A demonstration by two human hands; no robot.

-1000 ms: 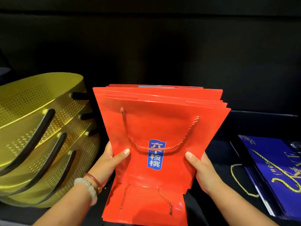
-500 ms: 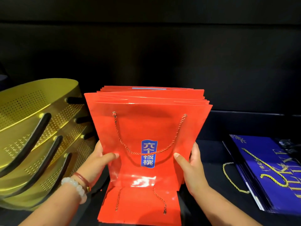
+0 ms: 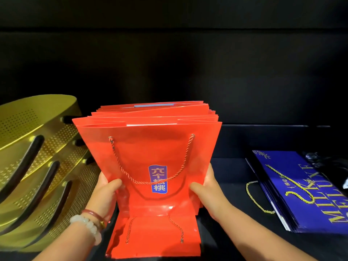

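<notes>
Black shelf point(image 3: 231, 176), dark wall behind. Red bag stack point(image 3: 150, 157) upright at centre. Left grip point(image 3: 105, 194) at 8 o'clock and right grip point(image 3: 209, 194) at 4 o'clock clamp stack sides, likely squaring edges. Gold baskets point(image 3: 37, 166) 9 o'clock, blue bags point(image 3: 310, 194) 3 o'clock.

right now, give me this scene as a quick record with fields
held: stack of red paper bags, upright, tops fanned apart
left hand: grips stack's left edge, thumb on front
right hand: grips right edge, thumb on front
below: one red bag lying flat
left side: gold perforated baskets, nested
right side: blue bags lying flat
</notes>
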